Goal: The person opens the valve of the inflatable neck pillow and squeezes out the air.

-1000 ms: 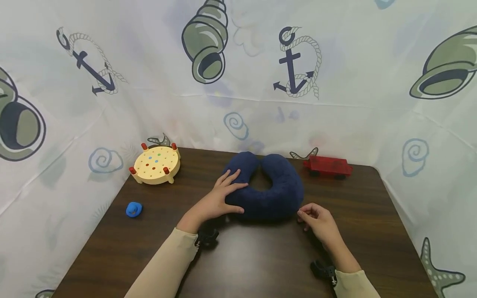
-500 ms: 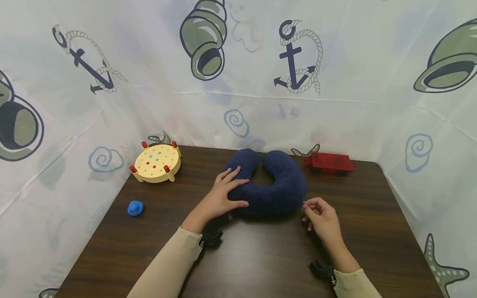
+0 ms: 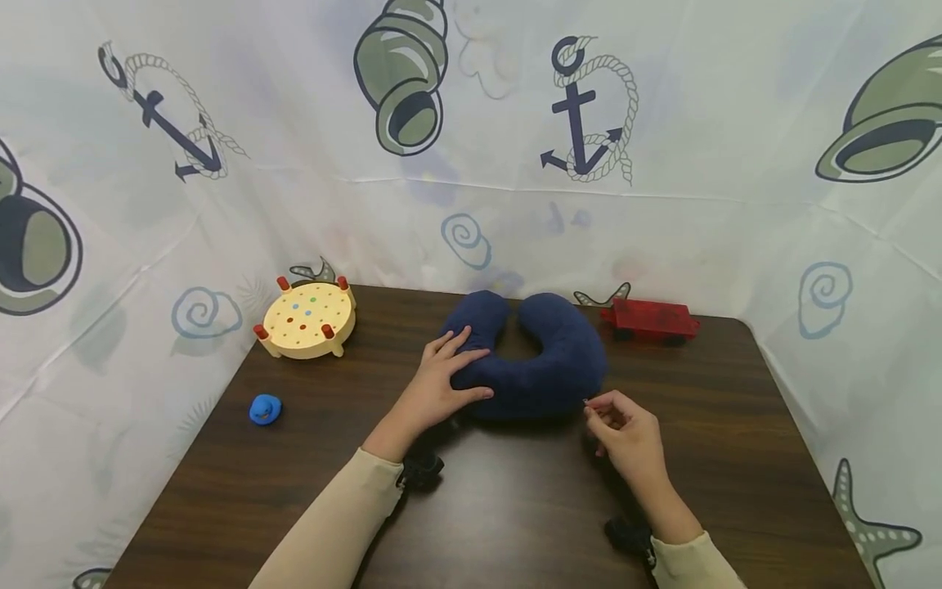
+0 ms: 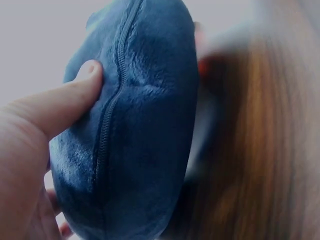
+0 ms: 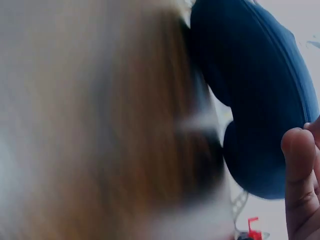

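A navy U-shaped neck pillow (image 3: 548,388) lies on the table, its two ends pointing to the back wall. My left hand (image 3: 440,384) holds its left side, fingers spread over the top and thumb on the front face. Beside that thumb (image 4: 87,75), a zipper (image 4: 106,132) runs along the pillow's outer edge in the left wrist view. At the pillow's front right, my right hand (image 3: 631,433) pinches a tiny zipper pull (image 3: 585,402) between thumb and forefinger. In the right wrist view the thumb (image 5: 299,147) meets the zipper line, and the fingertips mostly hide the pull.
At the back left a cream round toy stool (image 3: 309,319) with red-tipped legs stands upside down. A small blue rubber duck (image 3: 265,409) sits in front of it. A red toy wagon (image 3: 651,319) is at the back right. Printed cloth surrounds the dark wooden table (image 3: 508,523).
My right hand has slid left along the pillow's front edge over the last half second. The left hand keeps its place on the pillow. The head view has tilted slightly.
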`<state>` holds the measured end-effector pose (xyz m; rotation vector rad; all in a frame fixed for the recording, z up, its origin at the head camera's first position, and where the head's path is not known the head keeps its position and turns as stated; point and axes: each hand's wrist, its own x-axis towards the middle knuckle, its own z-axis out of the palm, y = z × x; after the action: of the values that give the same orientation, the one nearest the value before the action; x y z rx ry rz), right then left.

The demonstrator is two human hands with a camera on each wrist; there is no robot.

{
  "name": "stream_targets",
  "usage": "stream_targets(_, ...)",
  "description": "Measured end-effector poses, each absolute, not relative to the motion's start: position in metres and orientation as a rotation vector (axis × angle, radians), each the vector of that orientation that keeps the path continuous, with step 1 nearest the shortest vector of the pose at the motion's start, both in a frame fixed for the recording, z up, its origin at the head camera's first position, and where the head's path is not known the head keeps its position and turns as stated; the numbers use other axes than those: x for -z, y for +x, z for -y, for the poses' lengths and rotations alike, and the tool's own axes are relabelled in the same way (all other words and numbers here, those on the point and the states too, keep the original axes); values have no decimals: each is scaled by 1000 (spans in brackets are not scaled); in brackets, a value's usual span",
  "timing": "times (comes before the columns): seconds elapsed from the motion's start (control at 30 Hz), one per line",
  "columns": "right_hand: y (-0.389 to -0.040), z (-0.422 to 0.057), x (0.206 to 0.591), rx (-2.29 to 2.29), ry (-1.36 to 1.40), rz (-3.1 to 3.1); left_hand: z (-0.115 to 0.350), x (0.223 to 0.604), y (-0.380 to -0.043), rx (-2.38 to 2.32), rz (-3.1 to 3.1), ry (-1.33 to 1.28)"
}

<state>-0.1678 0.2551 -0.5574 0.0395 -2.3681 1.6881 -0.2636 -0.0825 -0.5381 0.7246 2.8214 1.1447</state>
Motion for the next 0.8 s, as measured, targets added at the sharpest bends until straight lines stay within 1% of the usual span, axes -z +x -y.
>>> stream_targets(0.13, -167, -241, 557, -1719, 88, 2403, 78, 538, -261, -1128, -2832, 703)
stream_targets(0.23, -166, -231, 554, -1706, 45, 2401, 78, 536, -259, -1124, -2820, 698)
stream_targets(0.5, -161, -203, 549, -1553, -22, 2517, 83, 536, -258, -1047, -2780, 835)
stream_targets(0.67, -159, -184, 546, -1501, -37, 2551, 79, 541, -260, -1113, -2837, 778)
stream_targets(0.8, -160, -164, 544, -1385, 24, 2548, 76, 544, -260, -1153, -2869, 735)
